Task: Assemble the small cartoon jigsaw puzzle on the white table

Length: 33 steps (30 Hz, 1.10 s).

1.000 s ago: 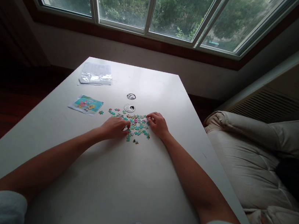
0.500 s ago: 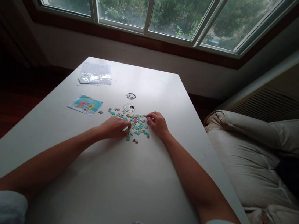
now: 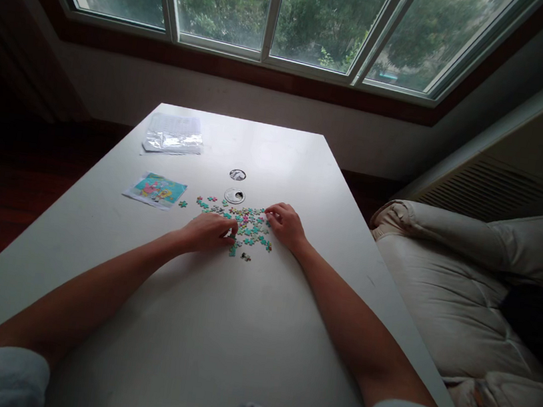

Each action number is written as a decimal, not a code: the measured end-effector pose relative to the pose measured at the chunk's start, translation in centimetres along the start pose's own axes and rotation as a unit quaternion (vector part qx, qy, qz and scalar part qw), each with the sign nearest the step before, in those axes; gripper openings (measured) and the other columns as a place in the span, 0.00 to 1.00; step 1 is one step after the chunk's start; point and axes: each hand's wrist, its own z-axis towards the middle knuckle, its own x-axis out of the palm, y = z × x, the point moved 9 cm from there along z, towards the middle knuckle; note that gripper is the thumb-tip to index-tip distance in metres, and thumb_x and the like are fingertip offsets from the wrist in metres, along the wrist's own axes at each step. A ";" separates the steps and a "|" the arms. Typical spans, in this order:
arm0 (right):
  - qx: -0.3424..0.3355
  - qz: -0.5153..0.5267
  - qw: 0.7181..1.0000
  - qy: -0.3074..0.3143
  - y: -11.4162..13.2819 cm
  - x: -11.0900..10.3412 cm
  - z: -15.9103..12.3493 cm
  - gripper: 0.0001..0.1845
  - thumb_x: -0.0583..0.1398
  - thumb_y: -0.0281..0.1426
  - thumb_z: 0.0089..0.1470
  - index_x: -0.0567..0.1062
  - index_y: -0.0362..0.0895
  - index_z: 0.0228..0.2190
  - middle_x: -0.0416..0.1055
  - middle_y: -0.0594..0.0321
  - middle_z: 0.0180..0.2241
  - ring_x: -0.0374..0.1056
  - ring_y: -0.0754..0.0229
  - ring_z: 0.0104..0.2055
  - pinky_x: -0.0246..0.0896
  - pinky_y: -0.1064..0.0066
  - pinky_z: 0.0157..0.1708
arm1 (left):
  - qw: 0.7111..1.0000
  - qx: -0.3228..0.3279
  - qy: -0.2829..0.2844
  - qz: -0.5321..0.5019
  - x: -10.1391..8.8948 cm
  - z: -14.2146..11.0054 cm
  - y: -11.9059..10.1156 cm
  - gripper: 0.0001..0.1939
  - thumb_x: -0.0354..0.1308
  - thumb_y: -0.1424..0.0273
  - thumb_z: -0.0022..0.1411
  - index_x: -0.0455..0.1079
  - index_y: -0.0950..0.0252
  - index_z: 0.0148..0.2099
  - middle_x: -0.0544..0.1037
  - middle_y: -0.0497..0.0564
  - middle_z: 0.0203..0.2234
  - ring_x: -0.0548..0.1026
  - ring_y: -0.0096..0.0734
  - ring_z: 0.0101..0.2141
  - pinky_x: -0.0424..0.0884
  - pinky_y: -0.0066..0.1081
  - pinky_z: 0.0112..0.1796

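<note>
Small jigsaw puzzle pieces (image 3: 250,223), mostly teal with some pink and yellow, lie loosely spread on the white table. My left hand (image 3: 207,231) is at the left side of the pile, its thumb and forefinger closed on a small puzzle piece (image 3: 232,236) that is largely hidden. At the pile's right edge rests my right hand (image 3: 285,224), fingers loosely bent and a little apart, the tips touching or just beside the outer pieces. A few dark and pale pieces (image 3: 246,256) sit at the near edge of the pile.
A colourful picture sheet (image 3: 156,190) lies left of the pieces. Behind it is a clear plastic bag (image 3: 175,135) with papers. Two round items (image 3: 238,175) sit beyond the pile. A padded cream seat (image 3: 446,289) stands right of the table (image 3: 231,346), with a window ahead.
The fingers of my left hand have shifted slightly at the pieces, with thumb and forefinger now a bit differently set. My right hand has stayed in place.
</note>
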 end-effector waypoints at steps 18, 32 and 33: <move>-0.114 -0.028 0.982 0.148 3.1 2.9 -0.7 0.25 0.58 0.43 0.66 0.71 0.54 0.61 0.66 0.57 0.65 0.60 0.49 0.68 0.56 0.49 0.67 | 0.946 -0.240 -0.201 -0.081 -4.4 1.6 13.4 0.14 0.58 0.60 0.62 0.79 0.64 0.40 0.82 0.53 0.36 0.75 0.35 0.35 0.69 0.32 0.37; -0.146 -0.065 0.968 0.192 5.1 4.1 -1.7 0.28 0.57 0.45 0.67 0.65 0.56 0.65 0.55 0.59 0.70 0.51 0.49 0.73 0.46 0.48 0.71 | 0.968 -0.163 -0.190 -0.021 -3.8 1.6 12.0 0.14 0.54 0.64 0.65 0.77 0.63 0.46 0.79 0.55 0.41 0.74 0.41 0.44 0.69 0.38 0.49; -0.147 -0.070 0.967 0.195 5.2 4.2 -1.8 0.29 0.56 0.45 0.67 0.65 0.57 0.66 0.54 0.59 0.71 0.50 0.49 0.73 0.45 0.48 0.71 | 0.971 -0.149 -0.187 -0.016 -3.7 1.0 11.4 0.14 0.54 0.63 0.66 0.77 0.62 0.47 0.79 0.56 0.42 0.73 0.42 0.46 0.69 0.40 0.50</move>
